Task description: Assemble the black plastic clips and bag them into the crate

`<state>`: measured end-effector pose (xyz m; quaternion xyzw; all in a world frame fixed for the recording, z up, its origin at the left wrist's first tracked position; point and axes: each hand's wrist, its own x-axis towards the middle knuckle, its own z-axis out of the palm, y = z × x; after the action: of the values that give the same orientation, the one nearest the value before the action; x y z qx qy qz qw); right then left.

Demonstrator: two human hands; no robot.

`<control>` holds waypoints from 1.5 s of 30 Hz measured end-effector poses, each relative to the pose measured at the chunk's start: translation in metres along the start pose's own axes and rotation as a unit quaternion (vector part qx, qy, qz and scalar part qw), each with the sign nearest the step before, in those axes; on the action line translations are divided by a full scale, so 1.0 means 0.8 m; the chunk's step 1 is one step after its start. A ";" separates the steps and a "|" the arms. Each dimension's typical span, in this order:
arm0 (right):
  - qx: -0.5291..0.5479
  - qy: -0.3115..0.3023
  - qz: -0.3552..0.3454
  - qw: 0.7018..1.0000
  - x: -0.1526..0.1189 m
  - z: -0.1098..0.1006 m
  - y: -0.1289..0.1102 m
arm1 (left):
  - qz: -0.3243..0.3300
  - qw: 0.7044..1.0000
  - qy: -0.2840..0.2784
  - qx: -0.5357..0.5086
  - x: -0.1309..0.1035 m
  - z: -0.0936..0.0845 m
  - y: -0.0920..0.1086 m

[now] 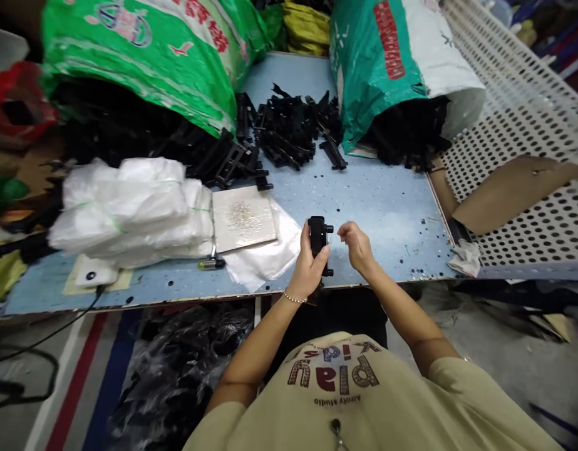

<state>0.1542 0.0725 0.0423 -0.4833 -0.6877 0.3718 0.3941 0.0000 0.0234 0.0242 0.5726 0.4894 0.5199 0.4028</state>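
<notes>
"Well, nearest my remote view came the printed shirt (333, 379), and just beyond it the left hand (308, 269), closed firmly around a black part (318, 233) by the table's near edge!"

"And why that hold?"

"I took it for steadying: fingers along one side, thumb across the other, two stubby pegs free and facing the right hand (359, 247)."

"What did that one hold?"

"I couldn't tell! Its fingertips sat close together in a narrow pinch, just beside the part but apart from it; anything between them was too small for me."

"Farther up the table (387, 194)?"

"Off to the left, a short tool (211, 264) with a yellow-green end, then a square board (251, 235) strewn with tiny shiny bits (240, 216), overlapping a thin white sheet (255, 266). I'd guess the pale board made such specks easy to spot and pick up. Beside it, bundled clear bags (133, 200), tied with green string, probably to stop them sliding."

"And farthest?"

"A heap of black pieces (289, 131), flanked by a green sack (185, 69) and a teal-and-white sack (364, 81)! Both mouths faced the worker, which I judged kept their dark contents within reach."
</notes>
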 end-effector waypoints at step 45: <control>-0.313 -0.308 -0.288 0.851 -0.045 -0.023 -0.015 | -0.220 0.960 0.037 -0.171 0.007 -0.003 0.041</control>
<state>0.1747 0.0371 0.0539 -0.2225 -0.9621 0.1365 0.0794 0.0023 0.0227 0.0572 0.3535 0.5218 0.5154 0.5807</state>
